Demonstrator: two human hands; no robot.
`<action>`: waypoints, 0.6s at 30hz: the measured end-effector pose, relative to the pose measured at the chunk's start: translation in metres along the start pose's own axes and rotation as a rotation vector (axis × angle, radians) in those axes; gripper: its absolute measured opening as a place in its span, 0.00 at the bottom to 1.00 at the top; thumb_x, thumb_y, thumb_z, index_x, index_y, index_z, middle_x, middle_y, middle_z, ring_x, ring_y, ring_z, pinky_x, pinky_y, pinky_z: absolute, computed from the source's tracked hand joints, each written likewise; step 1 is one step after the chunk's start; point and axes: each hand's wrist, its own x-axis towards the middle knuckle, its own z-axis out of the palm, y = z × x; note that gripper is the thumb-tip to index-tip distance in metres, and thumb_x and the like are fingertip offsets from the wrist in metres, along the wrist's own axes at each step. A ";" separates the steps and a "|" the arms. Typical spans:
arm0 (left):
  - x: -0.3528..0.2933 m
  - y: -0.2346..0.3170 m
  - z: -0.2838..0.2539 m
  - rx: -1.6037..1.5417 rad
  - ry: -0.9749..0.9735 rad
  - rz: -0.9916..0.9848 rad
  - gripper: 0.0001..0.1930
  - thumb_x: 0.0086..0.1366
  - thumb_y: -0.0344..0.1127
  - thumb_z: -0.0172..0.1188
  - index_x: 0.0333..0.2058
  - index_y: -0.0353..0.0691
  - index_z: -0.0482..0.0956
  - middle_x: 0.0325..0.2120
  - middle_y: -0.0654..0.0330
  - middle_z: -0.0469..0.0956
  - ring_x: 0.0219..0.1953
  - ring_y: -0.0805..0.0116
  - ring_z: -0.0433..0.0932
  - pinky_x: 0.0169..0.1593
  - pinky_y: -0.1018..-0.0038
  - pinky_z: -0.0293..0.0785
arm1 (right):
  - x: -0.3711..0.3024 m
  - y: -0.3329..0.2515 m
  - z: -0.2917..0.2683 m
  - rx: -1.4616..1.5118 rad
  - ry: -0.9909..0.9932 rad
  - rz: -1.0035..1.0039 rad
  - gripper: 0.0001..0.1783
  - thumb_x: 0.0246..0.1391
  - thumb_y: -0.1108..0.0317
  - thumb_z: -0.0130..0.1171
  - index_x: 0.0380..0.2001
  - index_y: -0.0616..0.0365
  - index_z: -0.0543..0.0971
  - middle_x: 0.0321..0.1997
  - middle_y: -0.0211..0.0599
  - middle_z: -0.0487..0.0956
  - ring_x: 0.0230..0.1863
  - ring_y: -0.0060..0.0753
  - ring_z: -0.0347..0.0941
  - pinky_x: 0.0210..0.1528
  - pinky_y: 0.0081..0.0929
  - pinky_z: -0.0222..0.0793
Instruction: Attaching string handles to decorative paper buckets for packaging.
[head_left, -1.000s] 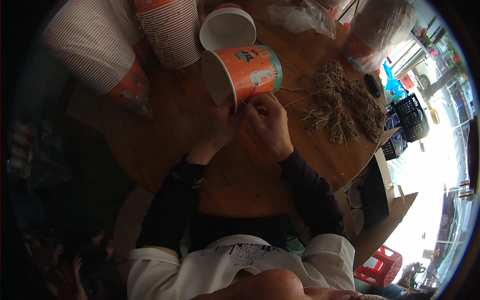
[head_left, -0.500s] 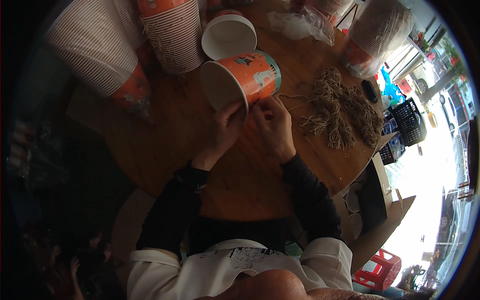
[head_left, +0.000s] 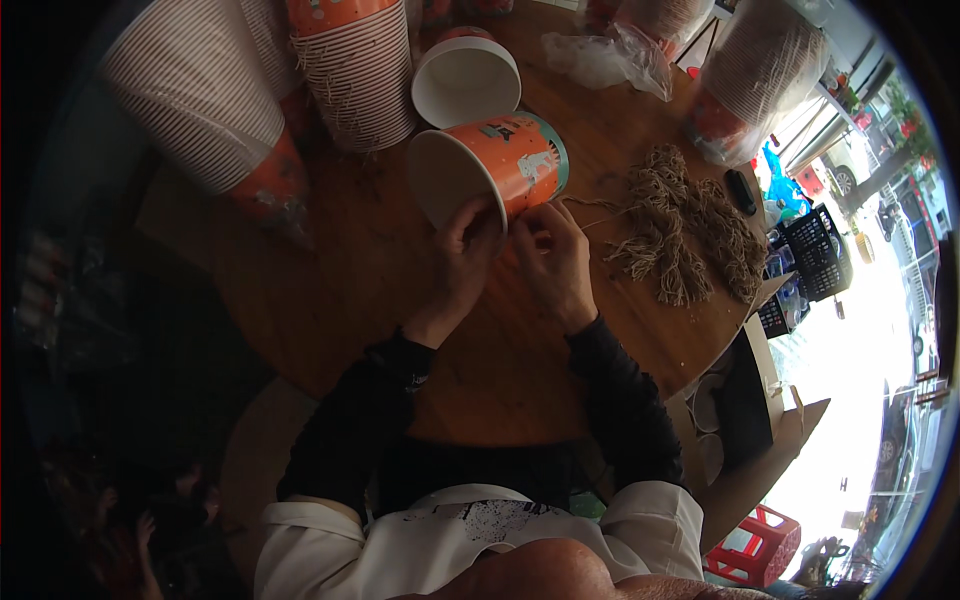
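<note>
Fingers of the left hand: grasping the near part of the rim of an orange paper tub, the thumb side toward its mouth. Fingers of the right hand: curled and bunched against the near side of the tub's wall; cannot tell whether anything is pinched between them. Thin twine strands lie between this hand and the bundle on the right.

Tub: on its side above the middle of the desk, pale open mouth to the left, teal base band to the right; animal print on the wall. Whether it touches the wood cannot be told.

Just beyond it, a second paper tub is tipped with its white interior toward the person. Right of the hands, a frayed tan twine bundle lies spread; a small black object sits just past it.

Far left: a nested stack of tubs and, farther left, a stack in clear plastic. Far right: a crumpled clear bag and another wrapped stack. Beyond the right edge: a black crate; nearer, a red stool.
</note>
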 end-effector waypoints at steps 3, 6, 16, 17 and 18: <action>0.000 -0.006 -0.003 -0.036 -0.019 0.086 0.08 0.69 0.28 0.52 0.44 0.36 0.77 0.37 0.65 0.77 0.38 0.80 0.75 0.41 0.81 0.74 | -0.001 -0.002 0.002 0.005 -0.001 0.011 0.07 0.53 0.71 0.58 0.31 0.66 0.76 0.36 0.45 0.76 0.32 0.39 0.78 0.33 0.29 0.75; 0.002 -0.008 -0.003 0.041 -0.041 0.131 0.07 0.69 0.27 0.52 0.44 0.36 0.75 0.36 0.64 0.77 0.39 0.78 0.75 0.42 0.80 0.73 | -0.001 -0.003 0.002 0.004 -0.001 0.019 0.07 0.53 0.71 0.57 0.32 0.66 0.76 0.37 0.44 0.76 0.32 0.39 0.78 0.33 0.29 0.74; 0.005 -0.003 -0.005 0.123 0.062 0.003 0.07 0.70 0.31 0.49 0.41 0.35 0.73 0.36 0.60 0.77 0.38 0.75 0.76 0.42 0.76 0.74 | -0.003 0.004 0.004 0.072 -0.054 -0.012 0.11 0.54 0.69 0.59 0.38 0.64 0.73 0.36 0.45 0.76 0.34 0.41 0.76 0.35 0.31 0.73; 0.005 -0.002 -0.005 0.121 0.064 0.002 0.07 0.70 0.31 0.49 0.41 0.35 0.73 0.36 0.60 0.77 0.38 0.75 0.76 0.42 0.76 0.74 | -0.003 0.004 0.004 0.070 -0.056 -0.012 0.11 0.54 0.69 0.59 0.38 0.64 0.73 0.36 0.45 0.76 0.34 0.41 0.76 0.35 0.31 0.73; 0.005 -0.002 -0.004 0.023 0.085 -0.033 0.07 0.70 0.31 0.48 0.41 0.35 0.73 0.37 0.60 0.77 0.38 0.74 0.76 0.41 0.77 0.74 | -0.003 0.003 0.004 -0.023 -0.061 -0.047 0.12 0.53 0.69 0.59 0.39 0.63 0.73 0.36 0.45 0.75 0.34 0.41 0.76 0.36 0.32 0.72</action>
